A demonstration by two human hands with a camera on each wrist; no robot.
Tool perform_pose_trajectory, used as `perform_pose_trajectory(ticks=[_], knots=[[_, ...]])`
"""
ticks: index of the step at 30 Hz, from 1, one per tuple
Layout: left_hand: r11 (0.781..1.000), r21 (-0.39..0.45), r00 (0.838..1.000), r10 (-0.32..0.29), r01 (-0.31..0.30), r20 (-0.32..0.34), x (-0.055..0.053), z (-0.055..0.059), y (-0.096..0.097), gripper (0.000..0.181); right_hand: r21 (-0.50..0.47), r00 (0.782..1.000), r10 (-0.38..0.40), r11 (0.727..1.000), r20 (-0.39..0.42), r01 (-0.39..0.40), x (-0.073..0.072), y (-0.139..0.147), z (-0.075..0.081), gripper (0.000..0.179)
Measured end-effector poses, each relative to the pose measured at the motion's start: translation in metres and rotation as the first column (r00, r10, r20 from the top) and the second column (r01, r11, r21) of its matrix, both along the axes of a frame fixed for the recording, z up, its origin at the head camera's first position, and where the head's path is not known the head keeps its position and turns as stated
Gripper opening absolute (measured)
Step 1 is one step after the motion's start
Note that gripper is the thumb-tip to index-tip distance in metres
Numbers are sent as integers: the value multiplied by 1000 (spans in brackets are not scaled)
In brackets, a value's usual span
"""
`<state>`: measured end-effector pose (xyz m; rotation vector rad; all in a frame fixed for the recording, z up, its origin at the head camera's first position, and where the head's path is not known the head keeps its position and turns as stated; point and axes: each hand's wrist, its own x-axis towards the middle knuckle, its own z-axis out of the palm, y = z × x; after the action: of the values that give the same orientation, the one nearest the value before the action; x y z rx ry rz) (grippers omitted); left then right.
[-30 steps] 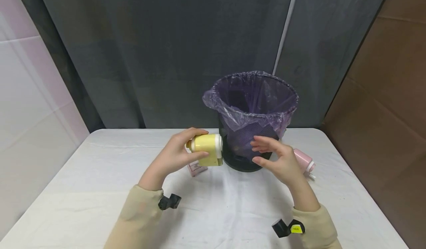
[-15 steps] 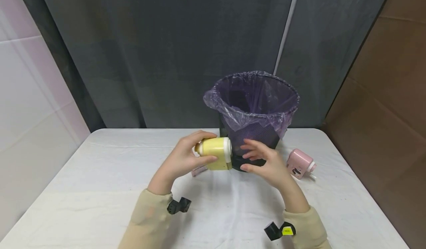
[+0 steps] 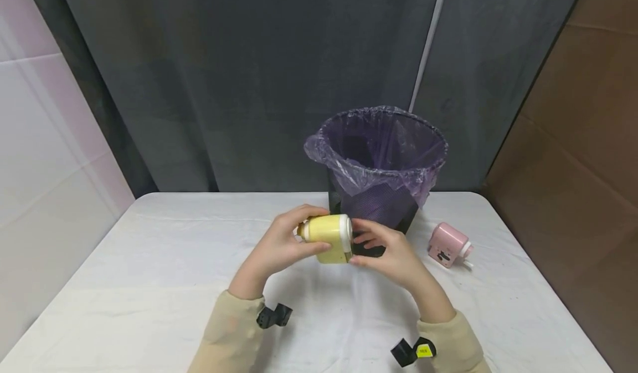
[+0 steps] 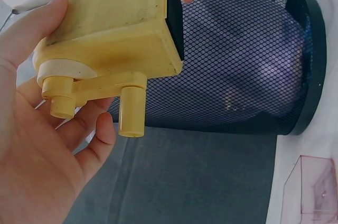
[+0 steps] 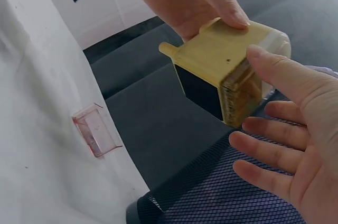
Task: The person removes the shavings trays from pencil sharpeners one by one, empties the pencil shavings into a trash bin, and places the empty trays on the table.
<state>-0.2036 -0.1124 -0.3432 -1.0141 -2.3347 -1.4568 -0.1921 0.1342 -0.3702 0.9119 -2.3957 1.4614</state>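
Note:
A yellow hand-crank pencil sharpener (image 3: 326, 230) is held above the table by my left hand (image 3: 281, 245), thumb on the near side and fingers on the far side. Its crank handle (image 4: 132, 110) points back toward the left palm in the left wrist view. My right hand (image 3: 394, 259) is at the sharpener's other end, fingers spread and bent slightly. Its thumb tip overlaps the sharpener by the see-through brown shavings drawer (image 5: 245, 94); I cannot tell whether it presses there. A pink pencil sharpener (image 3: 448, 244) lies on the table to the right.
Behind the hands stands a black mesh bin (image 3: 411, 218) with a purple bag liner (image 3: 384, 168) over its rim. A clear pink-edged box (image 5: 99, 131) lies on the white cloth (image 3: 174, 262). A grey curtain (image 3: 249, 85) hangs behind the table.
The left hand has carried the yellow pencil sharpener right and slightly toward me. The right hand has moved left to its end. The pink pencil sharpener is now fully uncovered.

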Motion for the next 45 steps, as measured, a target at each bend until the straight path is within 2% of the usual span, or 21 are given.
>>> perform_pose_trajectory(ticks=[13, 19, 23, 26, 32, 34, 39, 45], knots=[[1000, 5, 1000, -21, 21, 0, 4, -5, 4, 52, 36, 1000, -8, 999, -17, 9, 4, -5, -6, 58], [1000, 4, 1000, -27, 27, -9, 8, -5, 6, 53, -17, 999, 4, 1000, -43, -5, 4, -5, -9, 54], [999, 3, 999, -45, 45, 6, 8, -5, 8, 55, -39, 997, -19, 999, -70, 17, 6, -4, -9, 54], [999, -3, 998, -53, 53, 33, 7, -5, 8, 61, -32, 996, -35, 999, -88, 32, 7, -4, -6, 54], [997, -9, 982, -77, 80, 172, 8, -6, 7, 77, -30, 995, -29, 999, -99, 26, 24, -10, 21, 49], [997, -17, 979, -74, 79, 188, 8, -7, 8, 78, -40, 996, -23, 999, -90, 19, 21, -8, 18, 50], [997, -55, 993, -44, 51, 113, 8, -7, 8, 69, -49, 998, -4, 999, -66, 1, 8, 0, -1, 51], [995, -84, 996, -47, 54, 80, 8, -7, 8, 65, -19, 999, 7, 1000, -53, -8, 7, 1, -2, 51]])
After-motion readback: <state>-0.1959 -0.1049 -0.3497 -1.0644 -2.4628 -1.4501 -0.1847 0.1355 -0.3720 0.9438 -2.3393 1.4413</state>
